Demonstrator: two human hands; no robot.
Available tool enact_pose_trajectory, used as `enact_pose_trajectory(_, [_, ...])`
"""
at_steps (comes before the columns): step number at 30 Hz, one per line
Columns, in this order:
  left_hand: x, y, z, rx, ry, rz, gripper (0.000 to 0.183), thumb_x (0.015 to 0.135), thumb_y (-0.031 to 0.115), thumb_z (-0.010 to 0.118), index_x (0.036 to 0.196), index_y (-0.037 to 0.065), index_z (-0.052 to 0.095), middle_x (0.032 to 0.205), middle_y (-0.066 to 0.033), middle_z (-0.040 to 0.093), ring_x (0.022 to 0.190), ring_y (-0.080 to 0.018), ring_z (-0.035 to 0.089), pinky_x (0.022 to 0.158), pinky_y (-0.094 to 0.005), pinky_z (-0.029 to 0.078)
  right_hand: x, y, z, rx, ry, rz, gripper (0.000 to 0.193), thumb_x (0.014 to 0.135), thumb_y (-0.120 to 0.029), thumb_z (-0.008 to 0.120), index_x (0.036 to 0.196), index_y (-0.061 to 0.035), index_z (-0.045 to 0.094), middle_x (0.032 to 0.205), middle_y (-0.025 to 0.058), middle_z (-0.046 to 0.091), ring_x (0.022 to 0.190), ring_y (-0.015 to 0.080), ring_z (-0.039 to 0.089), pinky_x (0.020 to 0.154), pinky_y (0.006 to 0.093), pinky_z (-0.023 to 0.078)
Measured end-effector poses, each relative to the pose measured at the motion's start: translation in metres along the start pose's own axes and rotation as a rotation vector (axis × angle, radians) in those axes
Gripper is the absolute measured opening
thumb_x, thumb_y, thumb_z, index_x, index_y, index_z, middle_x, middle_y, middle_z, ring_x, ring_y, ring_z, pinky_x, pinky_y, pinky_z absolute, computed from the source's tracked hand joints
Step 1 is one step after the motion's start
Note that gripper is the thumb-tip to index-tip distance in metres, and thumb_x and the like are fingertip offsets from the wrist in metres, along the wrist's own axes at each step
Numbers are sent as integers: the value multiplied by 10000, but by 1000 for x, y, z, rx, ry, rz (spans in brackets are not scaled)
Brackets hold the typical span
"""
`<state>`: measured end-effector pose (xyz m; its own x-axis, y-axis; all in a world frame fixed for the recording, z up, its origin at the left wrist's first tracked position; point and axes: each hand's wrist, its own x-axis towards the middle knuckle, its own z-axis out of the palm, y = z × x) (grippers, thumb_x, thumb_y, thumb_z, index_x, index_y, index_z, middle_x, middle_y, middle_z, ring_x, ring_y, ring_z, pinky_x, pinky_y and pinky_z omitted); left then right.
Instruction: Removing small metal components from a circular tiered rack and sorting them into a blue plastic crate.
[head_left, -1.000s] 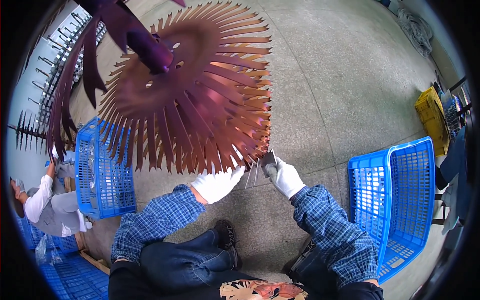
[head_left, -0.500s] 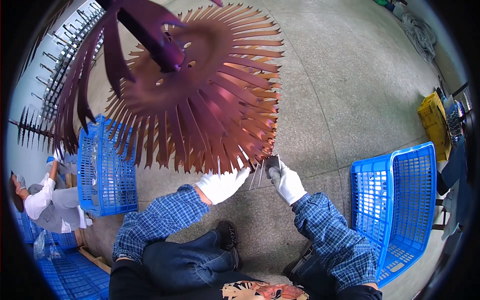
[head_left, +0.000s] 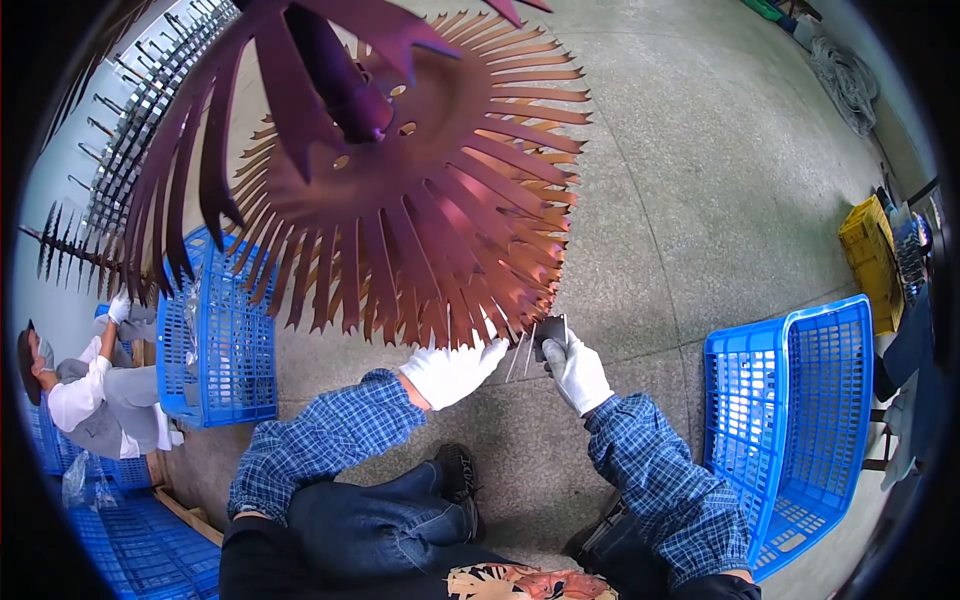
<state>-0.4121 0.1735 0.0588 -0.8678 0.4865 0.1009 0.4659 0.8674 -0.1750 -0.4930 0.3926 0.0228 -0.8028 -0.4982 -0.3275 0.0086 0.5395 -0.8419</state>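
Observation:
A large purple-and-copper stack of slotted metal discs [head_left: 345, 215] on a shaft hangs before me, its rim ringed with fork-tipped prongs. My left hand [head_left: 447, 375], in a white glove, is closed at the lower rim, fingers partly hidden behind the prongs. What it grips, I cannot make out. My right hand [head_left: 578, 372], gloved in white too, pinches a small dark flat plate [head_left: 551, 329] beside the rim's lower right tips. Between the hands, several thin metal rods [head_left: 521, 356] slant downward; the frames do not show what holds their upper ends.
Blue plastic crates stand to my left [head_left: 240, 350] and right [head_left: 712, 400]. Seated at far left is a co-worker [head_left: 85, 400] in a cap and mask. A yellow crate [head_left: 868, 260] stands at right, and a bundled grey coil [head_left: 843, 85] lies far right.
In the picture the discs have shifted slightly right, and the plate and rods a little right and down. Both hands keep their places at the rim. The co-worker's head has come more into view.

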Motion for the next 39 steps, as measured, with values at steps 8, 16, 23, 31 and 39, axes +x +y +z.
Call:
enact_pose_trajectory(8, [6,2,-11,106,-24,7,331,832,167,500,1139,52,547,954,-135,607,686,-260,593,540,-360,492,-4,1,5,-73,94,-75,421,878,-230,471,1269,-76,458,900,202,655,779,391,634,660,435,500])
enact_pose_trajectory(16, [7,4,-14,130,-74,-17,314,826,187,522,1113,68,567,1036,-140,586,778,-292,591,601,-376,505,-6,5,12,-84,136,-98,435,874,-226,485,1283,-85,444,883,205,654,755,388,637,632,434,505])
enact_pose_trajectory(23, [9,2,-15,127,-51,-3,311,836,172,500,1118,54,558,963,-144,608,709,-267,600,560,-358,504,-7,7,18,-56,158,-87,425,876,-232,486,1279,-99,448,882,204,655,752,387,637,631,432,507])
enact_pose_trajectory(31, [13,4,-22,180,11,-37,311,818,174,526,1108,72,574,1023,-136,589,759,-261,596,569,-342,507,-9,8,18,33,163,-90,411,878,-239,483,1266,-104,463,879,200,657,751,388,637,634,430,506])
enact_pose_trajectory(39, [22,2,-40,-250,-38,-214,272,855,174,476,1086,61,564,890,-126,632,685,-276,610,604,-368,511,-8,1,7,-128,130,-61,384,874,-244,476,1219,-77,494,875,200,656,749,386,634,644,433,497])
